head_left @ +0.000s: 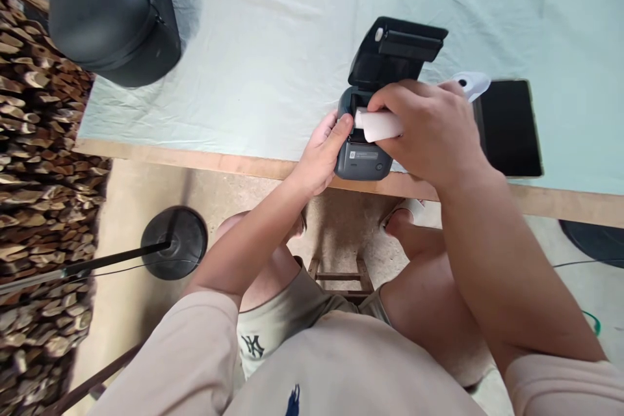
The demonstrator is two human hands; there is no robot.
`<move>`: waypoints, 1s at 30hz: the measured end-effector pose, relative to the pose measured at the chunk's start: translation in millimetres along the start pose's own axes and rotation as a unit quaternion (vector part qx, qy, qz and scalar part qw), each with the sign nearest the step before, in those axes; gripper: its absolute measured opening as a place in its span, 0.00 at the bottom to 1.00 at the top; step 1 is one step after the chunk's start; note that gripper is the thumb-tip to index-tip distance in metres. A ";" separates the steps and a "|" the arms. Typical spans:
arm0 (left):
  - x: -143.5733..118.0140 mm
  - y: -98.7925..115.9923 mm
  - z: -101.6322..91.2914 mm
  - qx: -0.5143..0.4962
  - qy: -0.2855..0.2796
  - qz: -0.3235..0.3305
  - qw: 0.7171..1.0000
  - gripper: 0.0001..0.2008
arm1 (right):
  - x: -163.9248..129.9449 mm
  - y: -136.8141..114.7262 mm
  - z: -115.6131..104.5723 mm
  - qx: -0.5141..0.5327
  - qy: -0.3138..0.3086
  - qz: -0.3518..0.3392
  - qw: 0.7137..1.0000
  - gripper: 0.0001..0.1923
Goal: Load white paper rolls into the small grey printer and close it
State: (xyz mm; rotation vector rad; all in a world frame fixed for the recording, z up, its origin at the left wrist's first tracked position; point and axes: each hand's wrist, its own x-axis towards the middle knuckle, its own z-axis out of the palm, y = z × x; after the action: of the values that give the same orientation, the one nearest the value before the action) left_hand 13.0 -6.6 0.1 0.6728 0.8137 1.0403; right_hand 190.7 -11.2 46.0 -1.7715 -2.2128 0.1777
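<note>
A small dark grey label printer is held near the table's front edge, its black lid swung up. My left hand grips the printer's left side, thumb on the rim of the opening. A white paper roll lies at the printer's open compartment, partly inside it. My right hand is closed around the roll's right end from above; its fingertips are partly hidden. Whether the roll touches the compartment floor I cannot tell.
A black zipped case stands at the table's far left. Right of my right hand lie a dark-screened tablet and a white object, partly covered. A pale cloth covers the table. Below left is a round black stand base.
</note>
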 end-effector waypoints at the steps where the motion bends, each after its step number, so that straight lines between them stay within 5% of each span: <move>1: 0.7 -0.7 -0.5 0.000 0.002 -0.001 1.000 0.11 | -0.2 1.6 1.9 0.011 0.001 -0.003 1.000 0.08; 6: 6.3 -3.1 -8.1 -0.013 -0.002 -0.017 1.000 0.15 | -10.2 -0.7 5.2 0.051 0.088 -0.045 0.994 0.10; 10: 4.4 0.2 -14.6 0.005 -0.022 -0.012 1.000 0.12 | -16.5 -0.6 7.9 0.096 0.068 -0.111 0.987 0.04; 16: 3.0 -1.6 -24.0 0.069 -0.057 -0.001 0.996 0.27 | -3.0 17.2 24.4 0.295 0.275 -0.031 0.915 0.15; 18: 8.5 -5.9 -31.3 0.089 -0.084 -0.002 0.992 0.35 | 2.6 18.6 25.4 0.408 0.227 -0.004 0.884 0.24; 22: 18.6 -14.9 -44.5 0.109 -0.090 0.013 0.990 0.43 | 8.6 14.4 23.2 0.542 0.193 0.067 0.816 0.22; 30: 11.0 -11.5 -31.7 0.056 -0.036 0.033 0.997 0.39 | -1.7 1.8 31.1 0.539 -0.014 0.108 0.835 0.40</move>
State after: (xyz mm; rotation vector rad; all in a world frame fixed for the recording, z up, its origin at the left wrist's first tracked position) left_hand -5.1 2.7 -29.0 0.8330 0.7946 1.0295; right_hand 183.1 -9.6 15.8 -1.2824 -1.3540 1.2208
